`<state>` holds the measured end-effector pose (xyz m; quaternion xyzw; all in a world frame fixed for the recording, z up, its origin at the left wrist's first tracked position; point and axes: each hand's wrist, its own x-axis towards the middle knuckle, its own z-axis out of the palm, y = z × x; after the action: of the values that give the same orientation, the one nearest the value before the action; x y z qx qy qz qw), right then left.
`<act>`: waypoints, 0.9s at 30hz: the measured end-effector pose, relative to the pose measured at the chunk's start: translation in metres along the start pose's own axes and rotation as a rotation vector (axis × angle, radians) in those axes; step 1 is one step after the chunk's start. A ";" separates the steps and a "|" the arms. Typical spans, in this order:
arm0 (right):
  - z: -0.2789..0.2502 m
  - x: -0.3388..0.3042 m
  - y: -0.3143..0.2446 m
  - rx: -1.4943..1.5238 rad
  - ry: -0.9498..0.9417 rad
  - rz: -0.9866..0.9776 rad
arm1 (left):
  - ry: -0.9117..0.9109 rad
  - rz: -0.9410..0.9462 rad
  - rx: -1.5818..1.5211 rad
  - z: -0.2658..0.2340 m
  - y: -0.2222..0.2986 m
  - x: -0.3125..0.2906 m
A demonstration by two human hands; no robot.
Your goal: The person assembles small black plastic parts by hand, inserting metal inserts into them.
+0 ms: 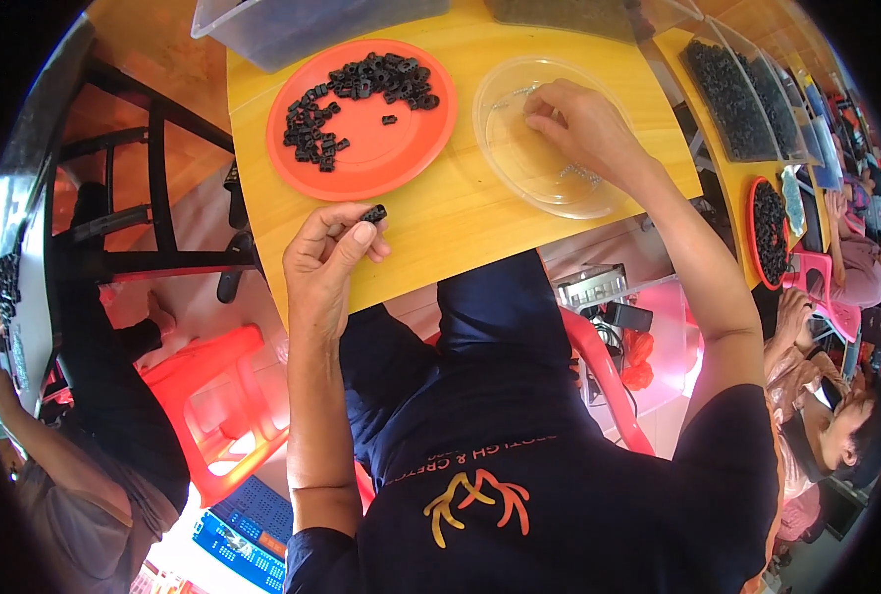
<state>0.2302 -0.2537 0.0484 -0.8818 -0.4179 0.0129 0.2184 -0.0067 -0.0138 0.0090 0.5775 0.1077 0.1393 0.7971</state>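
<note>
Between the thumb and fingers of my left hand (329,247) is a small black plastic part (374,213), held just off the near edge of a red plate (391,163). Many similar black parts (381,77) lie in a curved heap along the far and left side of that plate, with one lying apart. My right hand (587,129) reaches into a clear round dish (508,163), thumb and fingertips drawn together low over it. Small shiny metal pieces (581,176) lie in the dish, some by my fingertips. Whatever those fingertips pinch is too small to make out.
Both dishes stand on a yellow table (430,238). A clear plastic bin (311,25) stands at its far edge. To the right are bins of black parts (732,99) and another red plate of them (767,233). Co-workers sit on both sides; a red stool (217,396) stands left.
</note>
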 end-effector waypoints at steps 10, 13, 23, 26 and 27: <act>-0.014 -0.001 -0.033 0.712 -0.085 0.171 | -0.013 -0.023 -0.169 0.011 0.002 0.001; -0.013 -0.001 -0.061 0.869 -0.279 0.006 | -0.063 -0.029 -0.245 0.020 0.000 0.005; 0.022 -0.004 -0.120 1.129 -0.185 -0.062 | -0.096 -0.010 -0.519 0.025 -0.002 0.005; 0.028 -0.006 -0.126 1.125 -0.176 -0.071 | -0.083 -0.001 -0.530 0.023 -0.003 0.005; 0.032 -0.007 -0.127 1.123 -0.181 -0.074 | -0.080 0.002 -0.533 0.022 -0.003 0.005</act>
<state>0.1265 -0.1761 0.0690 -0.6105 -0.3944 0.3010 0.6174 0.0060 -0.0327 0.0129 0.3526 0.0351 0.1408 0.9244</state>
